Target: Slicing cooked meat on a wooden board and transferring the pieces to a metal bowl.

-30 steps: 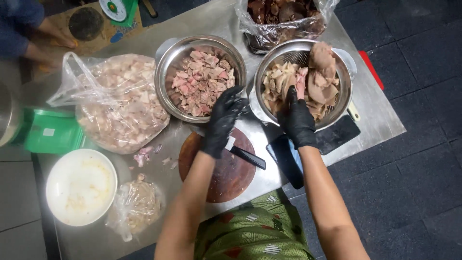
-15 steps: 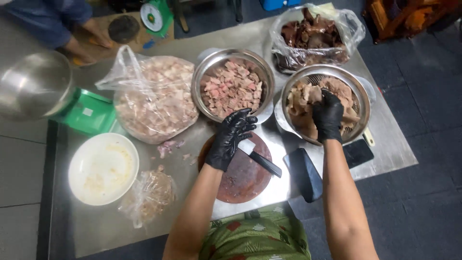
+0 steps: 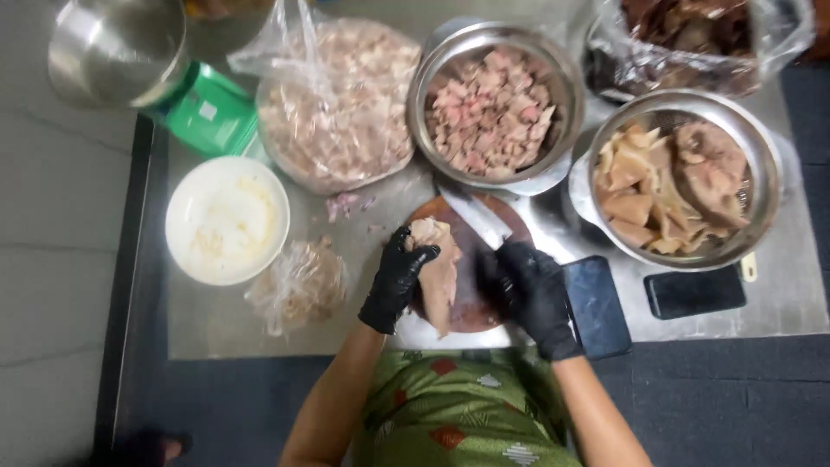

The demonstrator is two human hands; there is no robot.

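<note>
We see the left hand (image 3: 399, 278), in a black glove, with its fingers closed on a pale slab of meat (image 3: 435, 272) that lies on the round wooden cutting board (image 3: 471, 307) near the table's front edge. The right hand (image 3: 529, 294), also gloved, is wrapped around the handle of a knife (image 3: 474, 216) whose blade points away across the board, just right of the meat.

Beyond the board we find a steel bowl (image 3: 493, 108) full of pinkish diced meat. To its right a second steel bowl (image 3: 679, 186) holds larger tan and brown pieces. To its left a clear bag (image 3: 333, 104) bulges with pale chopped bits. At the far right a plastic bag (image 3: 692, 39) holds dark brown pieces. On the left sits a white bowl (image 3: 226, 220) with only a yellowish smear inside, and near it a small crumpled bag (image 3: 298, 281). An empty steel pot (image 3: 117, 47) stands at the far left beside a green box (image 3: 207, 112). Two dark phones (image 3: 644, 298) lie right of the board.
</note>
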